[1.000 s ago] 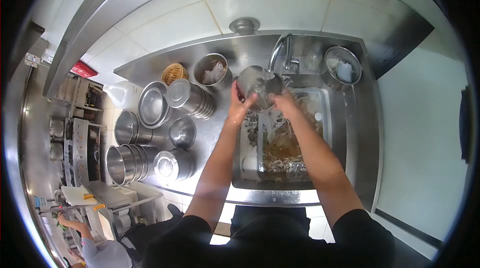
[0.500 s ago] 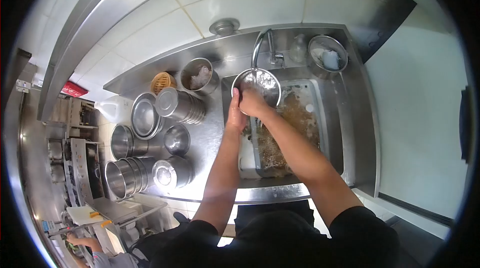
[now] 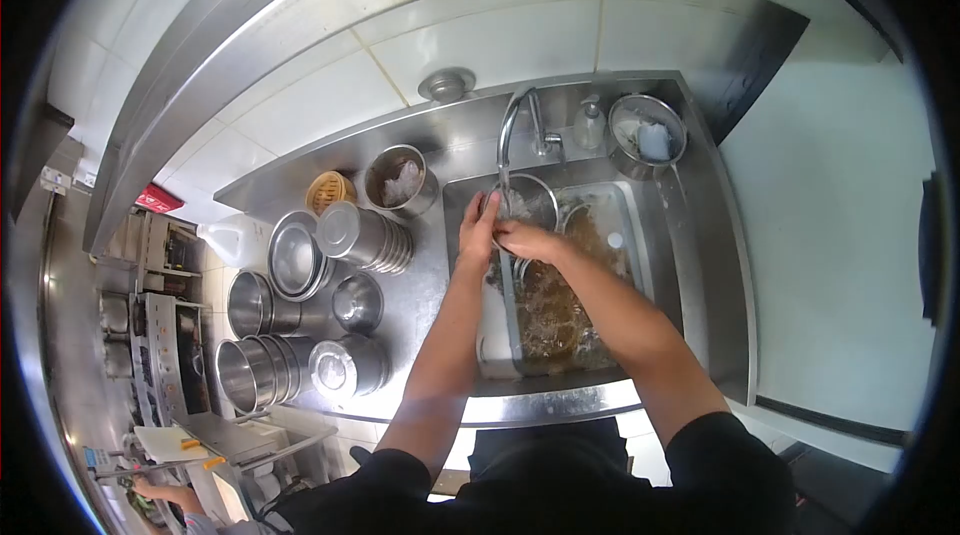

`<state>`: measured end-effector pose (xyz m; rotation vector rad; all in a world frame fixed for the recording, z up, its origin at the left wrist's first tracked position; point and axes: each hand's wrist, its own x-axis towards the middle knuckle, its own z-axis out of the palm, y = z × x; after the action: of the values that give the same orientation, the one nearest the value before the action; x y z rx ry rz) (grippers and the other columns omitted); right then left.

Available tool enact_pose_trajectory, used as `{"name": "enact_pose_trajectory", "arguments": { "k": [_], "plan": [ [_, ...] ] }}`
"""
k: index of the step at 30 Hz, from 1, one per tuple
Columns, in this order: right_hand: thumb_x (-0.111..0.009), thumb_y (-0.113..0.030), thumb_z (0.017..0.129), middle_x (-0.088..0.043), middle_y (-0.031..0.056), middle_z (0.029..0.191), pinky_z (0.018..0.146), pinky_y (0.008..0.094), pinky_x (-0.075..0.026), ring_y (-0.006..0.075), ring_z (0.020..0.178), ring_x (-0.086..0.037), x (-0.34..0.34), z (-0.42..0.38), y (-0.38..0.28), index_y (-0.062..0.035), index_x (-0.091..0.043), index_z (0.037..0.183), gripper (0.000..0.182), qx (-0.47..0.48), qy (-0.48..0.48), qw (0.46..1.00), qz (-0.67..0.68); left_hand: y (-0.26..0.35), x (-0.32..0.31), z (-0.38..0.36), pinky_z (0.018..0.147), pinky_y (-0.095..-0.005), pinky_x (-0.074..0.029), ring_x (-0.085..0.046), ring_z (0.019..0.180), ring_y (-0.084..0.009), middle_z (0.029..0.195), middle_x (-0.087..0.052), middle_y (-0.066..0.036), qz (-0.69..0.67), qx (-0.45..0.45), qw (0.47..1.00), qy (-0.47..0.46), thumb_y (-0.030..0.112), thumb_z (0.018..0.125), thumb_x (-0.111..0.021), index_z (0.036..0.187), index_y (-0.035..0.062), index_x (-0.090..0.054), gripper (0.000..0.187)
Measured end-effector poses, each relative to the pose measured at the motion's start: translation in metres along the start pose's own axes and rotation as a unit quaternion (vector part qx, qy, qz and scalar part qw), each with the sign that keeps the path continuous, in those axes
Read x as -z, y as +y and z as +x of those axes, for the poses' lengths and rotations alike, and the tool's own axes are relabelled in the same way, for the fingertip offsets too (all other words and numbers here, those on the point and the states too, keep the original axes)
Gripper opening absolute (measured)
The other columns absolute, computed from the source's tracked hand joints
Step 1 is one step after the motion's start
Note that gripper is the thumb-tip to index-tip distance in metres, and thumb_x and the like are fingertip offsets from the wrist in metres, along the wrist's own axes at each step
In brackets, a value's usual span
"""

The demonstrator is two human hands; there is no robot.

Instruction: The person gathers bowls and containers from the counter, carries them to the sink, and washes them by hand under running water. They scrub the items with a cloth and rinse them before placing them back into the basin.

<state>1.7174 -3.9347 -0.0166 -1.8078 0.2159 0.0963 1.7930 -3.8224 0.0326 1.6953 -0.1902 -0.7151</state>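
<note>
A shiny round metal bowl [image 3: 541, 199] is held tilted under the running tap [image 3: 506, 130], above the sink. My left hand [image 3: 477, 227] grips its left side, fingers pointing up along the rim. Across the near rim lies my right hand [image 3: 530, 240], closed on the bowl's edge, its fingertips partly hidden. Water falls from the spout into the bowl. Below, a grey plastic tub [image 3: 632, 235] of brownish, bubbly water sits inside the steel sink [image 3: 665, 330].
Left of the sink, the steel counter carries stacked metal pots [image 3: 262, 375], upturned pots [image 3: 345, 367], a bamboo steamer [image 3: 328, 193] and a pot with a clear bag [image 3: 400, 180]. At the back right stand a soap bottle [image 3: 590, 123] and a strainer [image 3: 647, 135]. Another person's arm [image 3: 170, 495] shows lower left.
My right hand has come out of the bowl's inside to its near rim. The bowl is tilted differently under the stream. The whole view has shifted slightly.
</note>
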Motion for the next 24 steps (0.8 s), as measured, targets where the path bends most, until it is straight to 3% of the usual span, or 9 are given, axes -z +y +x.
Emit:
{"name": "enact_pose_trajectory", "arguments": {
  "k": [4, 5, 7, 8, 11, 13, 16, 21, 24],
  "plan": [
    [-0.056, -0.027, 0.094, -0.06, 0.0262, 0.138, 0.106, 0.0471, -0.047, 0.0424, 0.129, -0.057, 0.029, -0.02, -0.076, -0.0003, -0.064, 0.128, 0.044, -0.077, -0.055, 0.983, -0.16, -0.029, -0.005, -0.006, 0.117, -0.0426, -0.035, -0.044, 0.142, -0.0283, 0.158, -0.045, -0.012, -0.19, 0.128, 0.97, -0.083, 0.07, 0.093, -0.058, 0.155, 0.0108, -0.042, 0.087],
    [-0.056, -0.026, 0.093, -0.06, 0.0254, 0.139, 0.108, 0.0464, -0.046, 0.0428, 0.13, -0.056, 0.016, -0.01, -0.055, -0.0014, -0.062, 0.131, 0.046, -0.164, 0.118, 0.957, -0.206, -0.031, -0.007, -0.01, 0.117, -0.0426, -0.034, -0.044, 0.143, -0.028, 0.157, -0.046, -0.012, -0.227, 0.11, 0.962, -0.107, 0.069, 0.094, -0.057, 0.155, 0.0104, -0.043, 0.085],
    [-0.057, -0.025, 0.092, -0.062, 0.0247, 0.137, 0.109, 0.0459, -0.045, 0.0419, 0.129, -0.056, 0.009, -0.002, -0.043, -0.0028, -0.062, 0.132, 0.046, -0.056, 0.2, 0.953, -0.222, -0.026, -0.01, -0.02, 0.118, -0.0426, -0.033, -0.044, 0.143, -0.0274, 0.156, -0.047, -0.011, -0.302, 0.068, 0.939, -0.151, 0.067, 0.097, -0.055, 0.153, 0.0097, -0.044, 0.081],
    [-0.058, -0.025, 0.091, -0.063, 0.0248, 0.135, 0.107, 0.0463, -0.047, 0.0407, 0.128, -0.058, 0.01, -0.004, -0.044, -0.0023, -0.063, 0.13, 0.046, -0.054, 0.116, 0.968, -0.215, -0.021, -0.007, -0.022, 0.118, -0.0411, -0.032, -0.043, 0.143, -0.0256, 0.154, -0.049, -0.011, -0.306, 0.07, 0.938, -0.144, 0.06, 0.101, -0.054, 0.154, 0.0073, -0.043, 0.075],
    [-0.06, -0.024, 0.089, -0.066, 0.0246, 0.13, 0.104, 0.0466, -0.049, 0.0378, 0.124, -0.062, 0.017, 0.003, -0.007, -0.0013, -0.07, 0.123, 0.042, -0.081, -0.133, 0.958, -0.241, -0.03, 0.007, -0.003, 0.118, -0.0391, -0.033, -0.044, 0.142, -0.0242, 0.152, -0.051, -0.01, -0.177, 0.037, 0.978, -0.107, 0.055, 0.101, -0.058, 0.155, 0.0067, -0.042, 0.075],
    [-0.061, -0.025, 0.089, -0.067, 0.025, 0.128, 0.102, 0.0469, -0.05, 0.0384, 0.119, -0.065, 0.029, 0.011, 0.02, -0.0025, -0.074, 0.115, 0.037, -0.046, -0.131, 0.903, -0.406, -0.021, 0.0, -0.005, 0.117, -0.0369, -0.033, -0.046, 0.14, -0.0257, 0.151, -0.052, -0.011, -0.075, 0.008, 0.995, -0.066, 0.052, 0.098, -0.065, 0.157, 0.0079, -0.04, 0.078],
    [-0.061, -0.027, 0.09, -0.067, 0.0246, 0.128, 0.102, 0.0466, -0.05, 0.0387, 0.119, -0.065, 0.036, 0.011, -0.035, -0.0013, -0.073, 0.112, 0.036, -0.169, 0.151, 0.933, -0.281, 0.01, -0.022, -0.035, 0.111, -0.0381, -0.041, -0.05, 0.137, -0.0267, 0.152, -0.051, -0.015, -0.105, 0.076, 0.992, 0.007, 0.055, 0.096, -0.067, 0.157, 0.008, -0.04, 0.082],
    [-0.058, -0.025, 0.093, -0.068, 0.0247, 0.123, 0.097, 0.0473, -0.05, 0.0418, 0.116, -0.063, -0.009, 0.003, -0.012, -0.0016, -0.071, 0.115, 0.035, 0.092, 0.052, 0.994, -0.041, -0.032, 0.007, 0.003, 0.105, -0.0425, -0.046, -0.056, 0.127, -0.0328, 0.138, -0.058, -0.019, 0.159, -0.07, 0.979, 0.11, 0.058, 0.087, -0.074, 0.156, 0.0166, -0.044, 0.086],
    [-0.059, -0.023, 0.092, -0.066, 0.0183, 0.127, 0.1, 0.0454, -0.05, 0.0389, 0.121, -0.061, 0.008, -0.036, -0.017, -0.0088, -0.073, 0.112, 0.028, 0.002, -0.077, 0.966, -0.247, -0.015, 0.019, -0.022, 0.106, -0.0449, -0.045, -0.056, 0.123, -0.0373, 0.132, -0.056, -0.021, 0.331, -0.168, 0.914, 0.166, 0.054, 0.079, -0.081, 0.152, 0.0205, -0.047, 0.087]
  ]
}}
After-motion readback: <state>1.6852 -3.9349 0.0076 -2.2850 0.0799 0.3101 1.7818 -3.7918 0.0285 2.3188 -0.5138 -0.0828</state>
